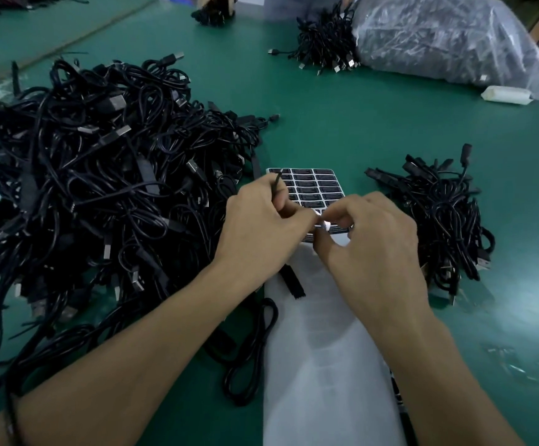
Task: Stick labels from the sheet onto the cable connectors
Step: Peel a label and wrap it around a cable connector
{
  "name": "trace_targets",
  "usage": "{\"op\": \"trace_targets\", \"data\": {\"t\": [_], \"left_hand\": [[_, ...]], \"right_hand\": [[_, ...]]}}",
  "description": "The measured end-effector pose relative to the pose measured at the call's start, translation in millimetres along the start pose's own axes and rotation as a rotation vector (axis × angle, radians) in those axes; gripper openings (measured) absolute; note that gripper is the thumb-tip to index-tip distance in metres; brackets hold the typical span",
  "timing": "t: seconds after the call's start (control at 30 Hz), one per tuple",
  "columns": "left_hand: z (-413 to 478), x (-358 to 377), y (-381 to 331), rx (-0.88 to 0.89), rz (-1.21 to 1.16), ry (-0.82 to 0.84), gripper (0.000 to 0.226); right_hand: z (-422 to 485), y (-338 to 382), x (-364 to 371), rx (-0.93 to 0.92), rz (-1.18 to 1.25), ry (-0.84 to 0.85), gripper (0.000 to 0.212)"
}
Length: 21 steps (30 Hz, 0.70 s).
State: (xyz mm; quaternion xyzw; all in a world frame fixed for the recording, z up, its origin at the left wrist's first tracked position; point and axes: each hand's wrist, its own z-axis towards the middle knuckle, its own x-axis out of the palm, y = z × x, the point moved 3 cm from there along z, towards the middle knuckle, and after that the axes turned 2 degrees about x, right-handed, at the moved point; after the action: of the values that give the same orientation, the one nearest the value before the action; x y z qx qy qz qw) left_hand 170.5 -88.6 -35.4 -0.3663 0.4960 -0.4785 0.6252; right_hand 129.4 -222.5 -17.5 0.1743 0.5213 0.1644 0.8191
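At the centre of the green tabletop (342, 123), 2 bare hands meet just above a label sheet (313, 185). Left hand (255, 226): its grip is closed, fingers curled round a thin black cable (277, 181). Right hand (374, 243): thumb and forefinger pinch the small shiny connector (321, 224) at that cable's end. Whether a label is on it is too small to tell.

Black labels fill only the sheet's far rows. The long white backing (319, 349) nearer the person is bare, so most of this sheet appears used. A large tangled pile (101, 175) lies to the left and a smaller pile (445, 220) to the right, probably finished cables. If so, much labelling remains. A plastic bag (438, 37) of more cables lies at the far right.
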Motion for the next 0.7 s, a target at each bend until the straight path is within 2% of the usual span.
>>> {"op": "trace_targets", "data": {"t": [0.13,0.23,0.4,0.5,0.7], "left_hand": [[0.5,0.3,0.4,-0.016,-0.059,0.042,0.041],[-0.1,0.5,-2.2,-0.01,-0.121,0.041,0.043],[-1.5,-0.3,-2.8,-0.019,-0.153,0.11,0.037],[-2.3,-1.3,-1.7,-0.003,-0.165,0.134,0.04],[-1.1,-1.9,-0.7,-0.009,-0.179,0.138,0.041]], "right_hand": [[-0.8,0.5,2.0,0.004,-0.007,-0.003,0.006],[-1.1,-0.5,-0.5,0.042,0.087,-0.024,0.006],[5.5,-10.3,-3.6,0.268,0.64,-0.003,0.02],[5.4,-10.2,-2.3,0.346,0.834,0.053,0.023],[4.6,-13.3,-0.6,0.359,0.856,0.073,0.022]]}}
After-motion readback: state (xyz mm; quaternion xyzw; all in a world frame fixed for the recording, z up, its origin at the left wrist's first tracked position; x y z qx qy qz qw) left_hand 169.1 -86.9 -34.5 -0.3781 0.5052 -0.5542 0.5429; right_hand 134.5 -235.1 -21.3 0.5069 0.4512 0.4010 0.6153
